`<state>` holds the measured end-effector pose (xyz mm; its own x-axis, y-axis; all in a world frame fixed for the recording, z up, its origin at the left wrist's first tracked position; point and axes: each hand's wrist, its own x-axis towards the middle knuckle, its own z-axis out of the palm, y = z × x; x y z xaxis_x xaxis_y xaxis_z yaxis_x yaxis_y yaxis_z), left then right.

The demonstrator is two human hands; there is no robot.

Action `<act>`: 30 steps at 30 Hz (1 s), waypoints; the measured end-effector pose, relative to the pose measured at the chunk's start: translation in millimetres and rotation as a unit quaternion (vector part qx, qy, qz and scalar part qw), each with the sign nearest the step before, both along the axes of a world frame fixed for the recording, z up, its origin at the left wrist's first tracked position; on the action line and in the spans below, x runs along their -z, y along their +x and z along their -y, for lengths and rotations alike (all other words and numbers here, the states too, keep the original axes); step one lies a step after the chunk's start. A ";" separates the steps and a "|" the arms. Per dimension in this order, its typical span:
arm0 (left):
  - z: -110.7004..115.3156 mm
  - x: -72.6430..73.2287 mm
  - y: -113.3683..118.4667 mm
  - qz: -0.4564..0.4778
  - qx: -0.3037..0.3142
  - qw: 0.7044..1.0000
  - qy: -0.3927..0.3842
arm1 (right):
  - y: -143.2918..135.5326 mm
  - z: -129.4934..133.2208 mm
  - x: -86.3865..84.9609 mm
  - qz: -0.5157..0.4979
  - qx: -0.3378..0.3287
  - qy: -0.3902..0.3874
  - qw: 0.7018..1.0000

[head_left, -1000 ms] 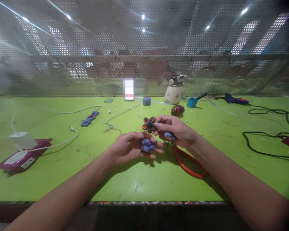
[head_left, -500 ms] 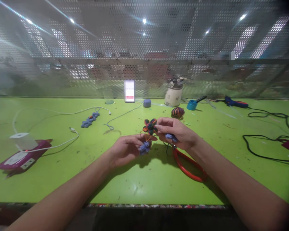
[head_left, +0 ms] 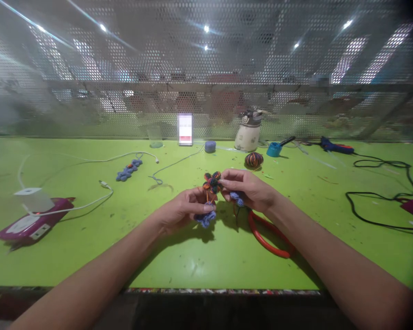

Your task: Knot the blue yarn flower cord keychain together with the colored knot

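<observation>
Pinching blue yarn piece [head_left: 205, 220], left hand [head_left: 179, 211] no longer open-palmed; right hand [head_left: 253, 189] still grips multicolored yarn flower [head_left: 212, 184].

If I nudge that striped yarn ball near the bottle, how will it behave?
The yarn ball would probably roll, but unevenly, since it looks oval rather than round. Its wound strands suggest it's light, slightly squashy and easy to grip.

Bare forearms [head_left: 113, 261] slant inward, left grip [head_left: 182, 210] pinching with thumb [head_left: 205, 208] uppermost, right grip [head_left: 250, 189] pinching just beside it, fingers [head_left: 236, 174] bent!
</observation>
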<state>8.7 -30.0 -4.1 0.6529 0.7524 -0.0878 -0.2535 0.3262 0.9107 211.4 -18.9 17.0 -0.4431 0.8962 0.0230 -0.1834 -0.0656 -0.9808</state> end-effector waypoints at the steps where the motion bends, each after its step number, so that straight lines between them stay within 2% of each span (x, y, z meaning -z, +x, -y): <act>1: 0.3 -0.5 0.3 0.003 0.001 1.000 0.005 | 0.2 -0.3 0.9 -0.002 0.001 -0.001 1.000; 6: 0.7 -2.8 -0.1 -0.008 0.001 1.000 0.021 | 1.4 -2.7 5.1 -0.003 0.011 -0.014 1.000; 13: -2.9 4.1 -1.2 -0.029 -0.056 0.998 0.016 | -0.2 -5.5 9.0 0.012 0.024 -0.020 0.999; 20: -9.2 12.9 1.3 -0.073 -0.093 0.989 0.085 | -4.0 -6.7 17.2 0.011 0.007 -0.009 1.000; 25: -9.7 7.8 2.2 -0.071 -0.143 0.984 0.081 | -3.8 -6.2 15.7 0.022 -0.012 -0.018 1.000; 30: -7.9 3.9 4.0 -0.050 -0.137 0.988 0.046 | -4.1 -5.1 13.9 0.046 -0.002 -0.023 0.999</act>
